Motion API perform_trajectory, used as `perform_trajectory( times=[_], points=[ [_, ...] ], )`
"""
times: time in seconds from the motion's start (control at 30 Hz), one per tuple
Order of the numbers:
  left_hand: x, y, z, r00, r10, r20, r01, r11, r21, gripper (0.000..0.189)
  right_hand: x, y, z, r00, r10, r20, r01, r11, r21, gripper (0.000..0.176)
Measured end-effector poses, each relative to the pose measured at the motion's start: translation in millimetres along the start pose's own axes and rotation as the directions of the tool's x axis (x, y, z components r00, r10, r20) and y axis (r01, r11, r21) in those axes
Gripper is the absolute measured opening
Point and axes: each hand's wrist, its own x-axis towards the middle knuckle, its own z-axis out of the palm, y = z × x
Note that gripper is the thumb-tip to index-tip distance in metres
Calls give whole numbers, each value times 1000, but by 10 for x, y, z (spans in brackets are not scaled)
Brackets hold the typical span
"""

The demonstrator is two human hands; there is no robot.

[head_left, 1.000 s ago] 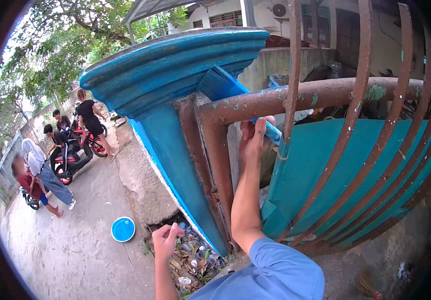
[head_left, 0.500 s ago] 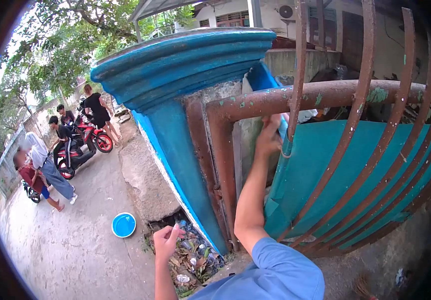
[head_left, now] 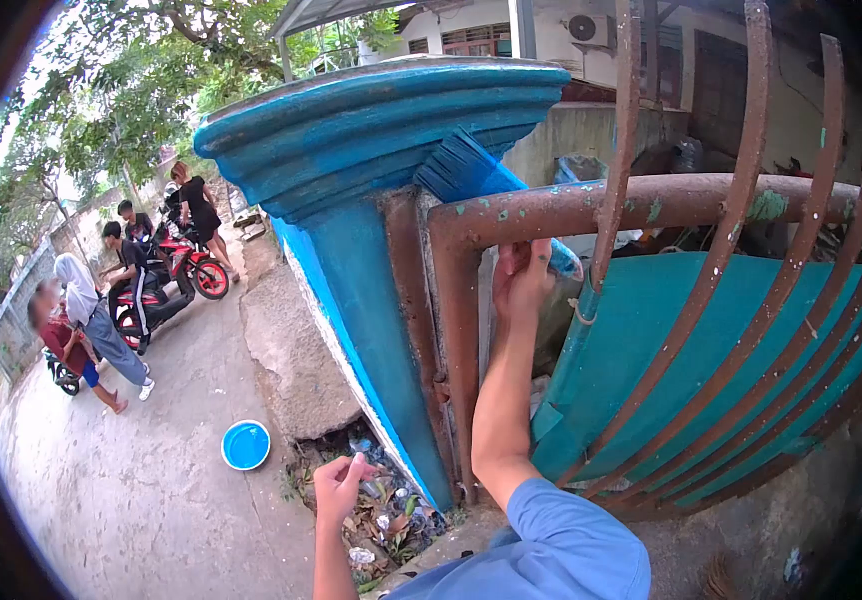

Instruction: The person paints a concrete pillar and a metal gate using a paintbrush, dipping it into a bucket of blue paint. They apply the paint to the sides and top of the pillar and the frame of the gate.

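Note:
My right hand (head_left: pixel 523 282) reaches past the brown gate frame and is closed on a wide paintbrush (head_left: pixel 491 178) coated in blue. Its bristles touch the gate pillar (head_left: pixel 366 130) under the moulded cap, near the inner corner. Part of the handle is hidden behind the gate's top rail (head_left: pixel 696 197); the blue handle end shows just below it. Lower down, my left hand (head_left: pixel 339 485) hangs in front of the pillar base with its fingers curled in and nothing visible in them.
A white-rimmed tub of blue paint (head_left: pixel 246 445) stands on the concrete lane to the left. Litter and leaves (head_left: pixel 391 510) fill a gap beside the pillar. Several people (head_left: pixel 131 270) are by parked motorbikes (head_left: pixel 191 262). A green sheet (head_left: pixel 671 360) lines the gate bars.
The paintbrush has swung left and up from behind the gate rail, and its bristles now meet the pillar. My right hand has shifted slightly left. My left hand is nearly still.

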Motion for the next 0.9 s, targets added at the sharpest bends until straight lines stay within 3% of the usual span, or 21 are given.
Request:
perform_trajectory(
  times=[0.1, 0.2, 0.27, 0.4, 0.47, 0.5, 0.57, 0.6, 0.67, 0.7, 0.77, 0.9],
  points=[
    [15, -9, 6, 999, -34, 6, 33, 997, 74, 34, 63, 95, -166, 998, 59, 26, -59, 998, 20, 28],
    [32, -3, 10, 999, -37, 1, 37, 996, 80, 34, 86, 92, -156, 993, 109, 35, -111, 993, 48, 20],
    [53, -47, -11, 999, -42, -1, 42, 998, 43, 29, 91, 106, -147, 989, 142, 33, -145, 965, 218, 18],
    [57, 19, -22, 1000, -25, -16, 26, 999, 37, 29, 97, 168, -185, 987, 140, 79, -158, 934, 320, 18],
    [73, -31, -54, 999, -52, 3, 51, 995, 84, 34, 80, 89, -58, 982, 97, -164, -87, 994, 67, 16],
    [75, -28, -50, 999, -53, 2, 52, 995, 84, 34, 93, 93, -75, 982, 98, -164, -88, 994, 67, 16],
    [83, -15, -23, 1000, -29, 7, 28, 995, 95, 34, 144, 68, -154, 993, -30, -113, 10, 985, -174, 10],
    [75, -6, -1, 999, -29, 13, 28, 995, 96, 34, 156, 40, -178, 993, -34, -115, 13, 984, -177, 10],
    [77, 27, 38, 999, -40, 7, 40, 998, 49, 30, 199, -12, -214, 979, -204, -24, 177, 897, -405, 8],
    [86, 21, 40, 999, -40, 12, 39, 998, 51, 30, 222, -56, -227, 978, -207, -27, 179, 896, -407, 8],
    [81, -1, 29, 999, -25, 34, 23, 998, 55, 31, 257, -158, -260, 935, -329, 130, 336, 712, -616, 6],
    [50, 24, 4, 998, -43, 36, 40, 995, 93, 34, 308, -173, -435, 938, -343, 39, 284, 701, -654, 19]
  ],
)
